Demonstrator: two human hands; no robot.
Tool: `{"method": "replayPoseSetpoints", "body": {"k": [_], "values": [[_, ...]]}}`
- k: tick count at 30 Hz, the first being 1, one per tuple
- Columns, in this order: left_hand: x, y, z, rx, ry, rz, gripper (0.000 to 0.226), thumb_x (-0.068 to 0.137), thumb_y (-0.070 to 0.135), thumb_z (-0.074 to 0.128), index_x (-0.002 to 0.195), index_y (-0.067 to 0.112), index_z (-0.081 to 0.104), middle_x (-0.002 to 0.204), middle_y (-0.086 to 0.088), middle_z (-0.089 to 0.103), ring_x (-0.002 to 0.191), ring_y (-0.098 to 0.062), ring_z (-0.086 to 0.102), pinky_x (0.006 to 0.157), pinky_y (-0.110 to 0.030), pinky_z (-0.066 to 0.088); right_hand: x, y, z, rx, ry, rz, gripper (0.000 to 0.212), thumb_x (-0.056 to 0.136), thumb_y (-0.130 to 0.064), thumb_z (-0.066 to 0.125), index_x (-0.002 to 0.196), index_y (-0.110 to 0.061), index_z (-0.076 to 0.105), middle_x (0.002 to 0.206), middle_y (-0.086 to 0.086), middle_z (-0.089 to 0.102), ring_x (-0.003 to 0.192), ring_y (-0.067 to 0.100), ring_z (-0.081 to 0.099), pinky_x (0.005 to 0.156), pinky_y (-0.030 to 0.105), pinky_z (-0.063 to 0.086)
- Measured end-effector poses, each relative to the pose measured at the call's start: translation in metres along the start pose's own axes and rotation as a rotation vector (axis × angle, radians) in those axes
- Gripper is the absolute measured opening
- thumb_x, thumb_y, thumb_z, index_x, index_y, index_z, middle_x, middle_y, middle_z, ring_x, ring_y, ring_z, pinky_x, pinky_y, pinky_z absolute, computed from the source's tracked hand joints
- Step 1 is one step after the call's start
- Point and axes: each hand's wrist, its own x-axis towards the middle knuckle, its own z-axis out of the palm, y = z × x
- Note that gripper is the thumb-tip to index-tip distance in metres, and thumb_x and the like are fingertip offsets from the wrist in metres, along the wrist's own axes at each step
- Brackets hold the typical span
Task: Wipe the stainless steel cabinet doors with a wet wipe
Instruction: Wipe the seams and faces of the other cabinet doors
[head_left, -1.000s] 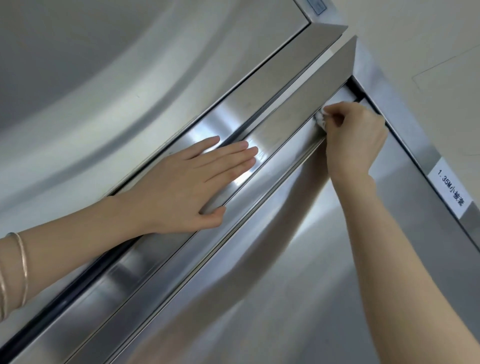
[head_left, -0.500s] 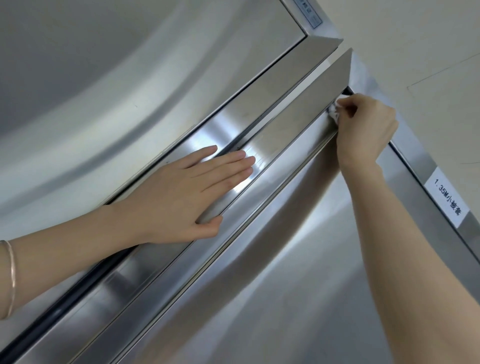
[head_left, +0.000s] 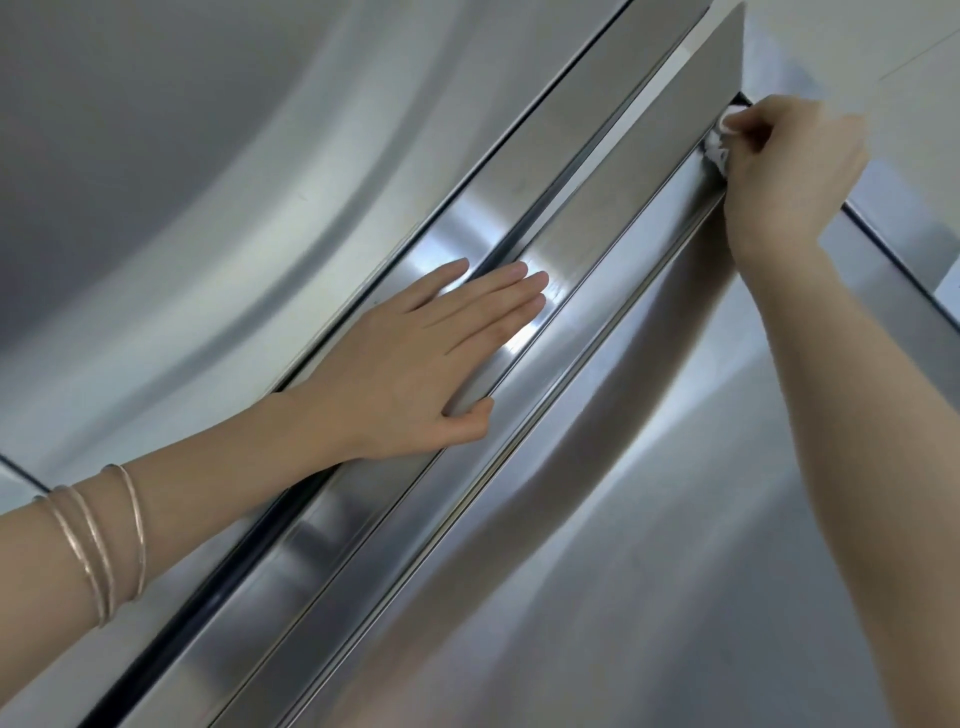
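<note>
Item: stainless steel cabinet doors, two leaves, seen at a steep tilt from the head camera. Left door and right door met at a run of angled edge strips with a dark gap between them. Wet wipe: white, bunched small, mostly hidden inside the right hand, whose fingers were curled round it. It was pressed into the upper end of the handle channel on the right door, close to where the frame met the wall. Left hand: flat, fingers straight and together. It held nothing and rested across the edge strips lower down, thumb against the lip of the channel, seemingly bracing the door. Bangles: several thin ones on the left forearm. Condition of work: in progress. The step in hand appeared to be detail wiping of the channel at its top corner. The length of the channel below the wipe, the strips under the left hand and both broad door faces showed glare and soft reflections only. No damp streaks could be made out, so it could not be told which of these surfaces had been wiped. Judged remaining: at least the rest of the channel downward, and possibly the faces of both doors.
</note>
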Motion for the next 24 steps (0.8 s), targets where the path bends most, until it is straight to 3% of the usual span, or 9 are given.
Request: {"method": "replayPoseSetpoints", "body": {"k": [4, 10, 14, 20, 24], "values": [[-0.001, 0.0, 0.0, -0.007, -0.002, -0.003, 0.072, 0.084, 0.034, 0.047, 0.148, 0.007, 0.031, 0.156, -0.007, 0.027, 0.146, -0.019, 0.021, 0.119, -0.041, 0.019, -0.023, -0.008, -0.001, 0.018, 0.016, 0.006, 0.035, 0.085, -0.014, 0.044, 0.108, -0.023, 0.069, 0.106, 0.008, 0.068, 0.097, 0.032, 0.057, 0.07, 0.029, 0.031], [-0.001, 0.0, 0.001, -0.014, 0.014, -0.006, 0.072, 0.083, 0.032, 0.049, 0.148, 0.006, 0.033, 0.156, -0.006, 0.027, 0.145, -0.018, 0.022, 0.118, -0.04, 0.018, -0.114, -0.031, -0.007, 0.229, 0.034, -0.087, 0.017, 0.08, -0.009, 0.055, 0.083, -0.015, 0.071, 0.09, 0.002, 0.071, 0.086, 0.023, 0.062, 0.062, 0.022, 0.027], [-0.003, 0.003, -0.007, -0.109, -0.059, -0.005, 0.071, 0.085, 0.032, 0.055, 0.147, 0.006, 0.033, 0.156, -0.007, 0.028, 0.145, -0.019, 0.022, 0.119, -0.042, 0.017, -0.163, -0.041, -0.014, 0.282, -0.033, -0.119, 0.012, 0.082, -0.007, 0.061, 0.081, -0.012, 0.071, 0.084, 0.002, 0.07, 0.081, 0.022, 0.062, 0.063, 0.026, 0.038], [-0.067, 0.009, -0.012, -0.126, -0.161, -0.036, 0.072, 0.088, 0.04, 0.048, 0.148, 0.005, 0.03, 0.158, -0.007, 0.023, 0.147, -0.02, 0.017, 0.12, -0.038, 0.011, -0.206, -0.06, -0.022, 0.405, -0.087, -0.035, 0.014, 0.076, -0.004, 0.064, 0.08, -0.014, 0.073, 0.081, 0.0, 0.071, 0.078, 0.022, 0.063, 0.06, 0.014, 0.026], [-0.114, 0.024, -0.019, -0.163, -0.211, -0.104, 0.075, 0.086, 0.041, 0.047, 0.149, 0.005, 0.028, 0.158, -0.008, 0.021, 0.146, -0.02, 0.017, 0.12, -0.038, 0.009, -0.302, -0.083, -0.023, 0.446, -0.146, -0.08, 0.018, 0.07, 0.003, 0.07, 0.08, -0.011, 0.073, 0.082, -0.001, 0.071, 0.079, 0.02, 0.064, 0.063, 0.023, 0.043]]}}
